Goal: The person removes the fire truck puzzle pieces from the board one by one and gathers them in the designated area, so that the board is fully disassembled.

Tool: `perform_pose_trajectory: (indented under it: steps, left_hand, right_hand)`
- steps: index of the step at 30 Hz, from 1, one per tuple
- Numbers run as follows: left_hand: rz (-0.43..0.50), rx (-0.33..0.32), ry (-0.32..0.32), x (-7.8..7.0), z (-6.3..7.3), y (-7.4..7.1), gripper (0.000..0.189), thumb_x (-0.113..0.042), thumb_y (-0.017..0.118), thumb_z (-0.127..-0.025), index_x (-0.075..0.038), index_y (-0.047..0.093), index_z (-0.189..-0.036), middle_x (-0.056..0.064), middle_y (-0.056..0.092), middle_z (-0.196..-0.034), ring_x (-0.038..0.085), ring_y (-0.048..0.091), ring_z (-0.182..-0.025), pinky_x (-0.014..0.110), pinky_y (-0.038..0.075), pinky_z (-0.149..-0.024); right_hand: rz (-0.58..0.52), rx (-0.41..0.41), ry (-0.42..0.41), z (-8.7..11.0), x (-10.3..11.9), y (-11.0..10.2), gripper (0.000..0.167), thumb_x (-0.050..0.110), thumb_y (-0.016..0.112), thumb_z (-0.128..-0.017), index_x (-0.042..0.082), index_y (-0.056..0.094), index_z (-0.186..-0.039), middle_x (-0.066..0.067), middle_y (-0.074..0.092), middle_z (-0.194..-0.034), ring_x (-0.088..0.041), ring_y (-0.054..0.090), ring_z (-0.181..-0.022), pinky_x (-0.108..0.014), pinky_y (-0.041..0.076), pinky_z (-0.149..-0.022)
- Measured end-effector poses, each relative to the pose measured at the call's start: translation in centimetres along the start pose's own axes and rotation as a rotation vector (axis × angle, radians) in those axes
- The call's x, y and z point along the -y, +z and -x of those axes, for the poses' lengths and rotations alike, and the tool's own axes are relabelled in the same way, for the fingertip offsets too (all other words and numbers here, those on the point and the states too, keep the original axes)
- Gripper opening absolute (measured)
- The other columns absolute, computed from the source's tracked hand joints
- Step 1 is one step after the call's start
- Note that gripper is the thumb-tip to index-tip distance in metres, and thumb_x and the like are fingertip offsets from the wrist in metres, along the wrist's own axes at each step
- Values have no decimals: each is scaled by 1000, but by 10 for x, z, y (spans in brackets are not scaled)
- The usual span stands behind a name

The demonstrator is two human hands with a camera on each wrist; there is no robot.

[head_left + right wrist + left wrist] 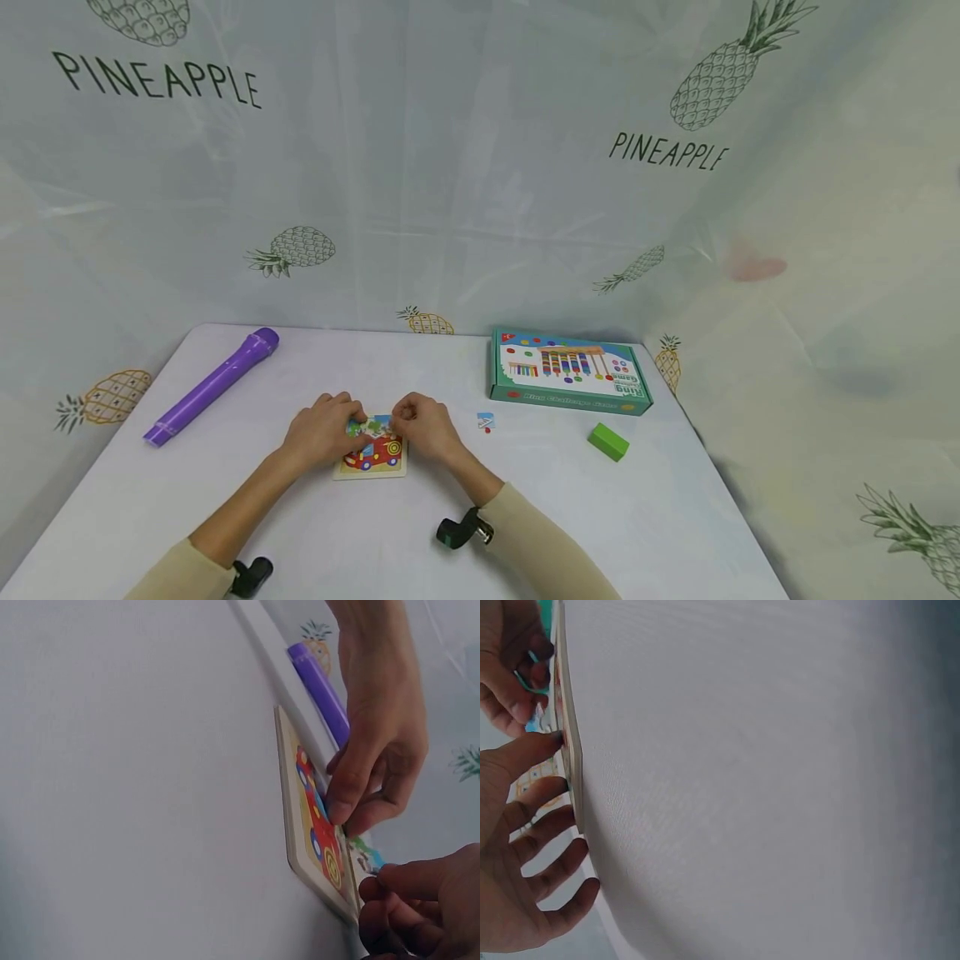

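Note:
A small wooden jigsaw puzzle (371, 467) with a red vehicle picture lies on the table between both hands. My left hand (322, 429) rests at its left side, thumb over the picture and fingers spread along the edge, as the left wrist view shows. At the puzzle's upper right corner, my right hand (429, 425) pinches a small puzzle piece (375, 859) with blue on it between thumb and curled fingers. Part of the picture is hidden beneath the hands. Another small blue and white piece (486, 421) lies to the right of the right hand.
A purple tube-shaped microphone-like toy (213, 387) lies at the left of the white table (315, 542). At the back right is a green game box (572, 371), with a green block (608, 442) in front of it. A pineapple-print curtain (465, 167) hangs behind.

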State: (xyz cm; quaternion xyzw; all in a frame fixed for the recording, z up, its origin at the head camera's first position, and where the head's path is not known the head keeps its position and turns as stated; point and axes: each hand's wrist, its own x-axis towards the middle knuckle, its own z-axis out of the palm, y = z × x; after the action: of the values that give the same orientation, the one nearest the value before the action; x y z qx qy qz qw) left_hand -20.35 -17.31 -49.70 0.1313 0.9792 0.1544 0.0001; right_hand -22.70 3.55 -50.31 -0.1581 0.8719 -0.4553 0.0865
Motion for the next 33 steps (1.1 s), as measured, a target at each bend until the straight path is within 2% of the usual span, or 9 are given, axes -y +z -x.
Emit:
perform_pose_trajectory:
  steps: [5, 14, 23, 33]
  left_hand:
    - [-2, -2, 6, 0, 0, 1, 39, -45, 83, -78, -14, 75, -100, 1, 63, -96, 28, 58, -93, 53, 52, -72]
    - [-6, -14, 8, 1, 1, 2, 39, -45, 82, -79, -14, 75, -101, 2, 64, -98, 29, 58, -94, 52, 52, -72]
    - [-6, -21, 7, 0, 2, 1, 40, -45, 82, -79, -13, 75, -101, 3, 65, -99, 28, 58, -92, 51, 52, -72]
    - [3, -21, 12, -2, 2, 0, 39, -45, 82, -79, -13, 75, -102, 3, 64, -100, 29, 58, -94, 50, 51, -71]
  right_hand:
    - [4, 15, -4, 2, -8, -9, 19, 17, 69, -95, 12, 72, -113, 6, 69, -84, -4, 58, -70, -22, 45, -60]
    - [14, -18, 7, 2, -20, -33, 8, 20, 71, -93, 14, 74, -98, 7, 67, -81, -6, 58, -66, -23, 46, -57]
    - [50, 2, 58, 4, -32, -63, 7, 20, 73, -92, 13, 75, -94, 3, 67, -79, -9, 56, -65, -24, 44, -57]
    - [205, 5, 67, 11, -50, -91, 6, 19, 73, -92, 14, 75, -88, 5, 66, -76, -10, 56, -68, -26, 46, -60]
